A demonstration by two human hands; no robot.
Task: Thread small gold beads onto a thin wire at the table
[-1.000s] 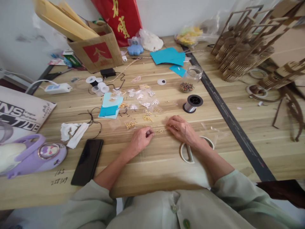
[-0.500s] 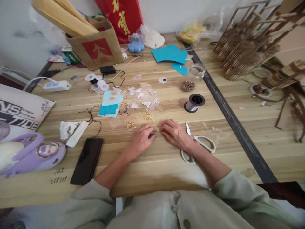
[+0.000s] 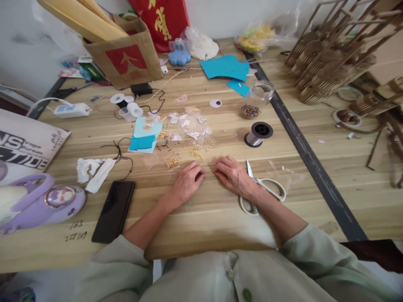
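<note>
Fingers bent and pinched, my left hand (image 3: 188, 180) rests on the wooden table. My right hand (image 3: 231, 174) faces it, its fingers pinched too. A thin gold beaded strand (image 3: 208, 172) spans the small gap between the fingertips, an end in each hand. Just beyond lie small piles of gold beads (image 3: 195, 153) and another gold pile (image 3: 172, 162) near my left hand. White-handled scissors (image 3: 271, 188) lie partly under my right forearm, blades pointing away. A spool of clear wire (image 3: 255, 136) stands past my right hand.
A black phone (image 3: 113, 212) lies left of my left forearm, near white tissue (image 3: 100, 175). Small bags of silver pieces (image 3: 189, 123) and blue paper (image 3: 142, 142) lie farther out. A glass jar of beads (image 3: 252, 110) and bamboo baskets (image 3: 317, 79) are at the right.
My hands are slightly farther apart, and more of the gold strand shows between them. The view has shifted a little.
</note>
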